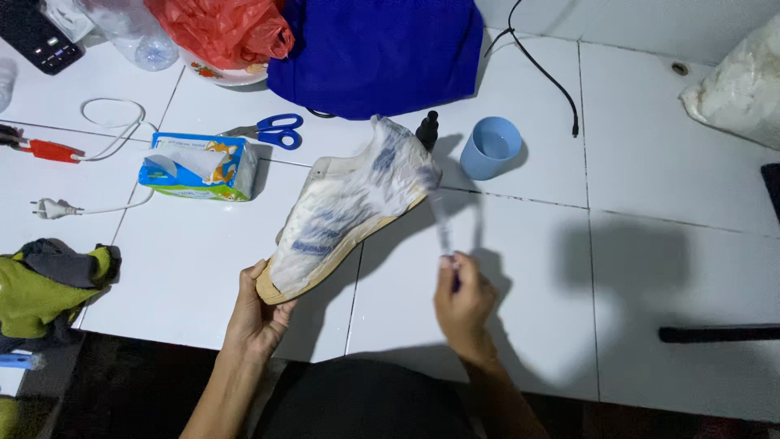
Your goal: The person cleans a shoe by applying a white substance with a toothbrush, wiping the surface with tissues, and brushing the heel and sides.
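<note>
Here the left hand [258, 313] grips the wrapped shoe [349, 207] by its heel, toe toward one o'clock; the right hand [461, 305] pinches a film strip [444, 228] above the white tiled counter [650, 276]

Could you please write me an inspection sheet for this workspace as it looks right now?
Surface: white tiled counter, with shadows across it.
Job's things: a sneaker wrapped in clear film, held up tilted, heel towards the person; a strip of film runs from its toe.
Clutter: tissue pack, blue scissors, blue cup, small dark bottle, blue cloth, red plastic bag, white bag, green-grey cloth.
Grips: left hand holds the sneaker's heel; right hand pinches the film strip.
Cables: white cord with plug; black cable.
Surroundings: dark floor below the counter edge; nothing else seen.
</note>
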